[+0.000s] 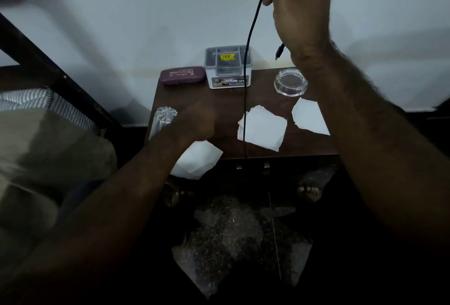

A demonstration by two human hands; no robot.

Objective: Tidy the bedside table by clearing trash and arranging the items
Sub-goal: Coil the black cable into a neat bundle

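Note:
My right hand [295,0] is raised high above the dark wooden bedside table [220,96], shut on a black cable [248,61]. The cable hangs down past the table's front edge, and its plug end [280,51] dangles below my wrist. My left hand [194,122] is blurred, low over the table's left part, right beside a crinkled clear plastic wrapper [162,118]. Its fingers cannot be made out. White paper scraps lie at the middle [264,129], the right [308,116] and the front left edge [197,159].
At the back of the table stand a maroon glasses case [182,75], a white and grey compartment box [227,67] and a clear glass dish [290,82]. A bed with a striped pillow [46,105] is at the left. The wall is behind, and my feet are on the floor below.

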